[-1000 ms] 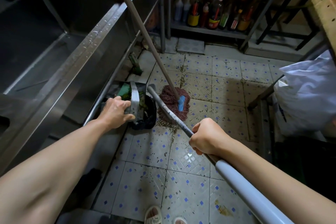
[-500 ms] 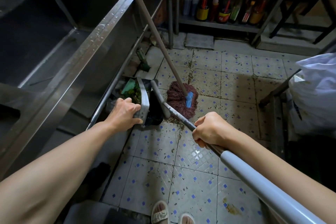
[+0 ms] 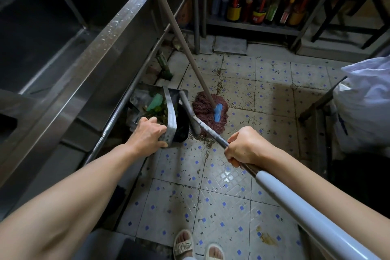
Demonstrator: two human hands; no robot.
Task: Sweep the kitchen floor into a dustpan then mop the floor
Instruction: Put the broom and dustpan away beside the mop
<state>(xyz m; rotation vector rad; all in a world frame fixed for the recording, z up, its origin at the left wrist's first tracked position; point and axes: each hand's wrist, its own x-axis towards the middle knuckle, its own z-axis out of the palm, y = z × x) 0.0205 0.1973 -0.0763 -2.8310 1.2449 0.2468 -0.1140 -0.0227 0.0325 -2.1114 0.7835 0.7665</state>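
My left hand [image 3: 147,133] grips the metal rim of the dustpan [image 3: 171,116], which stands tilted on the floor against the steel counter's lower rail, with green scraps and leaves inside. My right hand [image 3: 244,146] is curled round the long handle [image 3: 295,198] of a sweeping tool. Its grey head [image 3: 188,112] lies on the tiles right beside the dustpan's mouth. A mop with a reddish string head [image 3: 202,107] and a blue clip stands just right of that head. The mop's pole [image 3: 168,15] leans up against the counter.
The steel counter [image 3: 101,34] runs along the left. A low shelf of bottles [image 3: 253,6] closes the back, and a white bag [image 3: 367,99] sits on a frame at right. The tiled floor [image 3: 211,196] is speckled with dirt and has a yellow stain [image 3: 266,236]. My sandalled feet [image 3: 196,245] show at the bottom.
The view has shifted slightly, so the floor scene sits a little farther right and lower. Both hands keep the same grips, and the dustpan and tool head have barely moved.
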